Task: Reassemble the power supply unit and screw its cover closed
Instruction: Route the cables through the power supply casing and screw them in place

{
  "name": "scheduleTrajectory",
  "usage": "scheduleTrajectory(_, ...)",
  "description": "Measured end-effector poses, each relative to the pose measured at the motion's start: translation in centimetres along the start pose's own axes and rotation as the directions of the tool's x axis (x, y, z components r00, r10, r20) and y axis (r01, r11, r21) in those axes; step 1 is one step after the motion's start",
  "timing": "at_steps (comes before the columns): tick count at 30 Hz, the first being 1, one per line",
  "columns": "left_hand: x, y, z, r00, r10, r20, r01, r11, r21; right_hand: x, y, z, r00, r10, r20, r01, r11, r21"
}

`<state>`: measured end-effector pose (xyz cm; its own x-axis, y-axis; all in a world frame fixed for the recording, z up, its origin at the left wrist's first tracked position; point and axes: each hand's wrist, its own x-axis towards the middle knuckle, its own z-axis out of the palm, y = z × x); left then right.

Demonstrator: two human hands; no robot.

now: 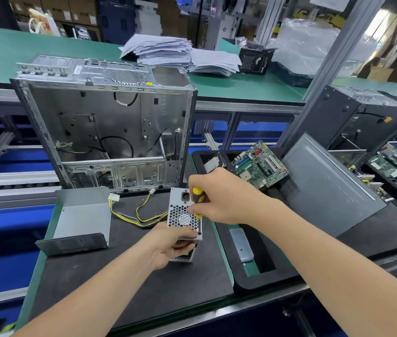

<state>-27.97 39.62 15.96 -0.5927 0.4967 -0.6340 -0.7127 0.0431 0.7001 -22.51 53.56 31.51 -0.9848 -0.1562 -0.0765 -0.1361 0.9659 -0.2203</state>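
1. Counter [119, 276]: its dark mat carries everything, and an open computer case [105, 132] stands at the far edge.
2. Cover [80, 220]: the bent grey sheet lying left of the unit, well apart from it, looks like the loose cover. As thin sheet metal it should be light and stiff, probably sharp at the edges, and best taken by its flat sides.
3. Power supply unit [184, 215]: it stands on end near the mat's right edge with its honeycomb fan grille facing the camera. Yellow-and-black cables [144, 216] trail off to the left. I judge it dense for its size, rigid and smooth-sided, so hold the solid box corners, not the grille or the wiring.
4. Left hand [173, 244]: the forearm comes in from the lower left, and the fingers curl round the unit's lower near edge, steadying it.
5. Right hand [219, 195]: it reaches across from the right with the wrist bent. The fingers are wrapped round the screwdriver [197, 196] handle, and the shaft points down at the grille face's lower right corner.
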Motion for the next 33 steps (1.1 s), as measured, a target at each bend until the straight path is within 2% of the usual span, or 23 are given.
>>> scheduleTrajectory(4,0.3,0.3,-0.5,0.999,-0.035,-0.01,0.035,0.996,0.082,0.3,-0.5,1.2,0.987,0.138,-0.088,-0.127,0.985,0.116)
scheduleTrajectory(9,0.7,0.9,-1.8,0.999,-0.03,-0.041,0.036,0.986,0.165,0.2,-0.6,1.4,0.976,0.172,-0.131,-0.164,0.984,0.071)
scheduleTrajectory(14,1.5,2.0,-3.1,0.996,0.06,-0.061,-0.037,0.945,0.325,-0.2,1.0,0.1,0.918,0.208,-0.339,-0.176,0.977,0.121)
scheduleTrajectory(17,2.0,2.8,-3.2,0.991,0.119,-0.063,-0.09,0.932,0.35,0.2,2.5,-0.3,0.928,0.209,-0.308,-0.169,0.974,0.15)
scheduleTrajectory(24,3.2,3.0,-3.1,0.987,0.136,-0.091,-0.111,0.966,0.235,2.8,6.3,1.3,0.961,0.225,-0.159,-0.155,0.919,0.362)
scheduleTrajectory(29,3.8,2.7,-2.7,0.989,0.131,-0.065,-0.12,0.98,0.156,5.5,8.5,3.9,0.975,0.198,-0.098,-0.145,0.909,0.392)
scheduleTrajectory(33,3.4,2.9,-2.0,0.993,0.114,-0.031,-0.107,0.979,0.176,8.0,9.9,6.3,0.971,0.234,-0.041,-0.207,0.918,0.338)
